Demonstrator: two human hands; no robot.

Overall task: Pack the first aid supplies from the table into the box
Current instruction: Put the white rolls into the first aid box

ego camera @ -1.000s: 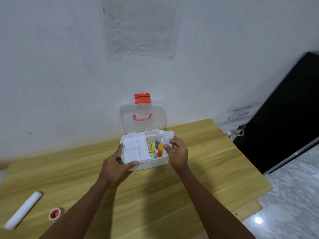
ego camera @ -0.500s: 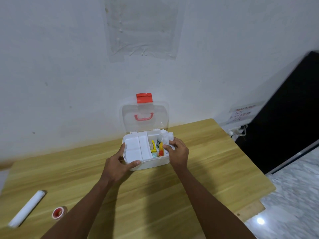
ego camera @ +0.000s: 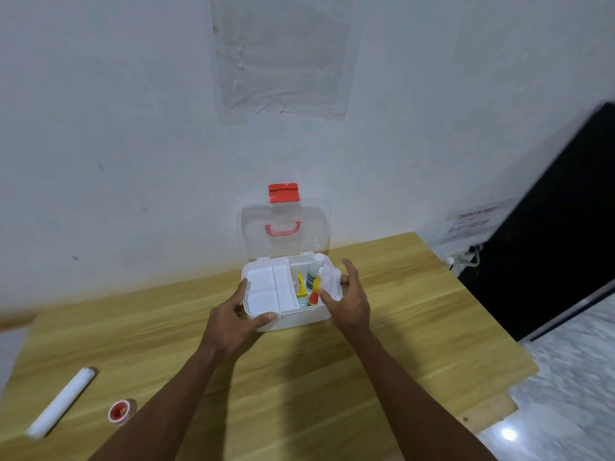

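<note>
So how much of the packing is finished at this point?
Partly done. The open box already holds a white bottle, a yellow item and an orange-capped one in its right section. The left hand steadies the box while the right hand settles a white item inside. The white roll and red tape roll remain on the table.

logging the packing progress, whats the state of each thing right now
box: open, lid upright
white tray: seated in box's left half
bottles: standing in the right half
left hand: gripping box's front left corner
right hand: open at box's right end
white roll: on table, unpacked
red tape roll: on table, unpacked
</note>
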